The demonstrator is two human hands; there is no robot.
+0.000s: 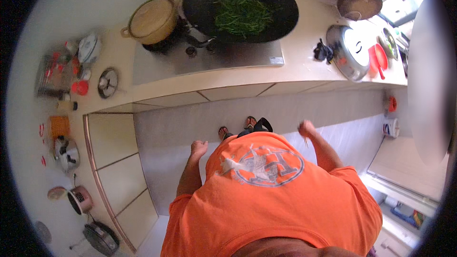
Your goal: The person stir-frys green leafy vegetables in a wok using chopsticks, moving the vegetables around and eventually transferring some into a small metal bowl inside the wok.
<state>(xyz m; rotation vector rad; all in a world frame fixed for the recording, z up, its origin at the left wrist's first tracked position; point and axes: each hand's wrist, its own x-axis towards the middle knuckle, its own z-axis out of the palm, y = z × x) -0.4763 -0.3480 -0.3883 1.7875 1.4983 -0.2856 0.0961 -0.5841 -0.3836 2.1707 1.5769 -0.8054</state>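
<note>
My left hand (199,148) hangs beside my orange shirt, over the floor. It shows nothing in its grasp, and the thumb stands apart from the loosely bent fingers. On the other side, my right hand (307,128) is closed around thin sticks that look like chopsticks (306,142); their ends point back toward me. Beyond both hands, a large black wok (203,10) rests on the cooktop (242,55), with a heap of green leafy vegetables (242,14) inside. To its left stands a yellowish lidded pot (153,21). Neither hand touches the cookware.
On the counter's right are a large metal basin (348,51), a red scoop or ladle (377,59) and a tied black bag (323,51). A round metal stand (108,82) is at the left corner. The left counter holds a pressure cooker (66,153) and a rice cooker (80,200).
</note>
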